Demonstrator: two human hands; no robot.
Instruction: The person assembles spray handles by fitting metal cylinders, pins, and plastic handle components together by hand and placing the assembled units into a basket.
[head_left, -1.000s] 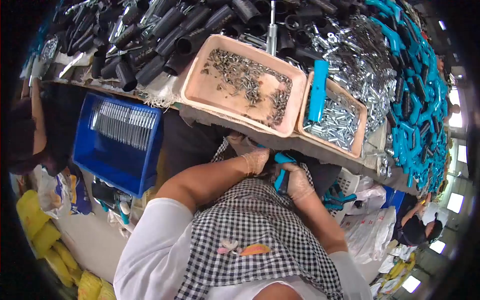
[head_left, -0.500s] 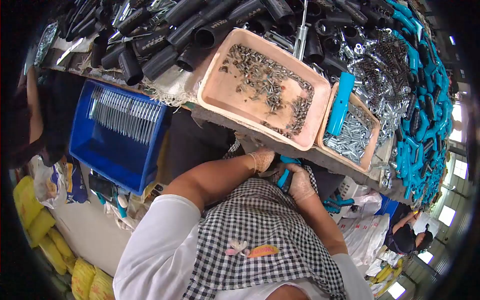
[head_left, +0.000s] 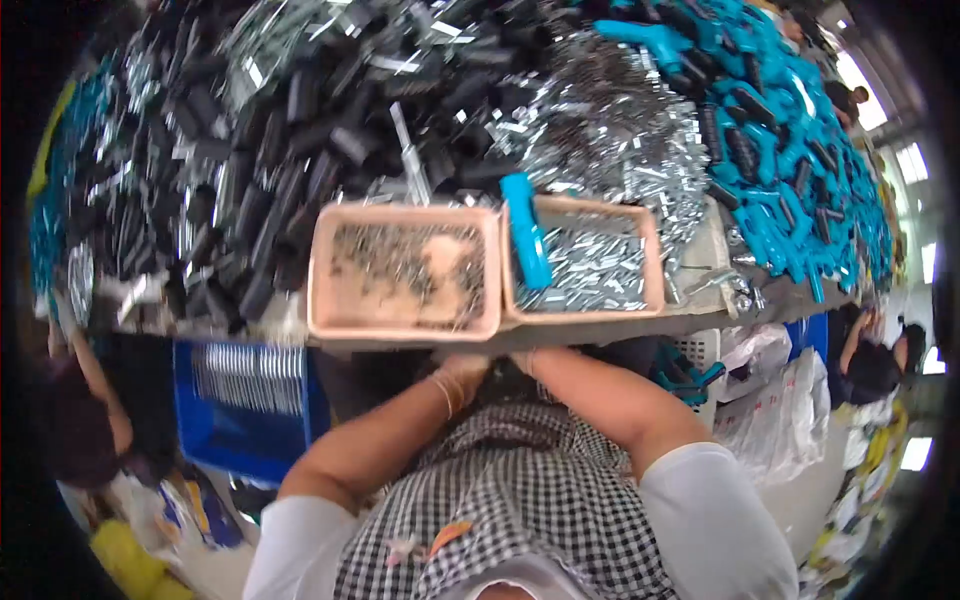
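My left hand (head_left: pixel 464 372), in a pale thin glove, is at my lap just below the table edge, its fingers hidden. Close beside it, my right hand (head_left: pixel 526 362) reaches under the same edge, and its fingers are out of sight too. Something dark lies between the hands, too blurred to name. Above them on the table stand a pink tray (head_left: pixel 318 300) of small metal parts and a smaller pink tray (head_left: pixel 655 270) of metal pins. A teal plastic part (head_left: pixel 529 240) rests across the smaller tray's left side.
Black tubes (head_left: pixel 262 215), a heap of springs and metal parts (head_left: pixel 610 110) and piled teal tool housings (head_left: pixel 790 200) cover the table. A blue bin (head_left: pixel 240 445) with a row of metal rods is at left below the edge. Other people (head_left: pixel 875 360) work at both sides.
My view has turned and levelled toward the table. My hands have come closer together under the edge; the teal and black item at my right hand no longer shows clearly.
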